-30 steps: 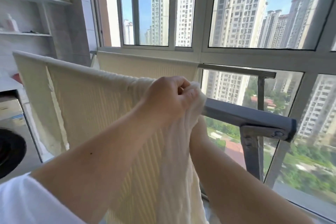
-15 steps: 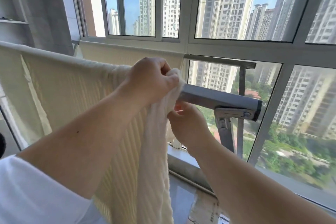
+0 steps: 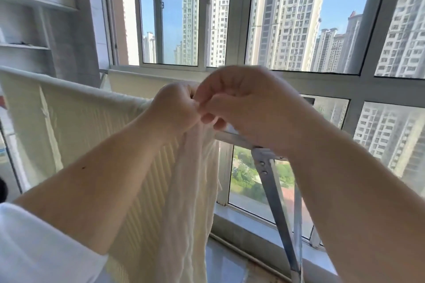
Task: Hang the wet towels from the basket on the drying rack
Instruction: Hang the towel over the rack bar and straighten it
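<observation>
Nearest, both forearms reach in toward the rack's front bar. The left hand (image 3: 174, 108) has its fingers curled tight on the bunched top edge of a cream towel (image 3: 190, 190), and the right hand (image 3: 248, 108) pinches the same edge just beside it. The towel is draped over the grey bar of the drying rack (image 3: 236, 139), gathered and not yet spread, so this hanging looks partly done. Further back another towel (image 3: 142, 85) hangs by the window (image 3: 230, 18). No basket shows, so what is left is unclear.
</observation>
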Demonstrator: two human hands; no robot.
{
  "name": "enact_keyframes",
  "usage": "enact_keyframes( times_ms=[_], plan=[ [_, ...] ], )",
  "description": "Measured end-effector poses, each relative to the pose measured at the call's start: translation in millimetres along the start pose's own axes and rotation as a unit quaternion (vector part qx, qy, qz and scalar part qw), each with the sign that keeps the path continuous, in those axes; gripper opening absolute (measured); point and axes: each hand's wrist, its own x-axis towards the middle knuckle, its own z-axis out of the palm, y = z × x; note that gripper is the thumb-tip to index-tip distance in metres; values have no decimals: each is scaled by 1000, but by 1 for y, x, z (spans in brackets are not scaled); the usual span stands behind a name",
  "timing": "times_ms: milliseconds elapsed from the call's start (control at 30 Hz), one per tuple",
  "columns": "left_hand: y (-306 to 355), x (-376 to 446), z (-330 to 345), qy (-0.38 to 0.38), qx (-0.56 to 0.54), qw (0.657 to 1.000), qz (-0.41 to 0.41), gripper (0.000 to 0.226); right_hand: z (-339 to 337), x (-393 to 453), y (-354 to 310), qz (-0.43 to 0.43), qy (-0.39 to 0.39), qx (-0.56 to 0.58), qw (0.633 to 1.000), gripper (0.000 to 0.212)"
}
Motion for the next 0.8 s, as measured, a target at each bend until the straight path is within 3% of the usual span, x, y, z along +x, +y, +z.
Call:
enact_keyframes(
  times_ms=[67, 167, 300, 400, 467, 567, 667, 800],
  plan=[
    [7, 0, 0, 22, 36, 999, 21, 24, -29, 14, 4, -21, -13, 27, 999, 23],
    [17, 2, 1, 24, 34, 998, 38, 14, -61, 36, 38, 21, -78, 46, 996, 19],
    [22, 1, 5, -3, -3, 1000, 21, 15, -64, 55, 94, 117, -200, 39, 972, 45],
    [24, -1, 7, -18, -16, 1000, 2, 15, -45, 62, 117, 121, -304, 78, 942, 51],
    [28, -3, 9, -22, -12, 1000, 6, 14, -37, 65, 125, 101, -302, 92, 943, 48],
    [35, -8, 13, -20, 26, 999, 22, 16, -43, 67, 131, 71, -243, 157, 955, 25],
    [49, -14, 18, -28, 35, 999, 28, 19, -62, 64, 133, 29, -230, 282, 931, 12],
    [72, -24, 32, -69, -5, 997, 43, 21, -87, 56, 140, -21, -264, 361, 894, 29]
  ],
)
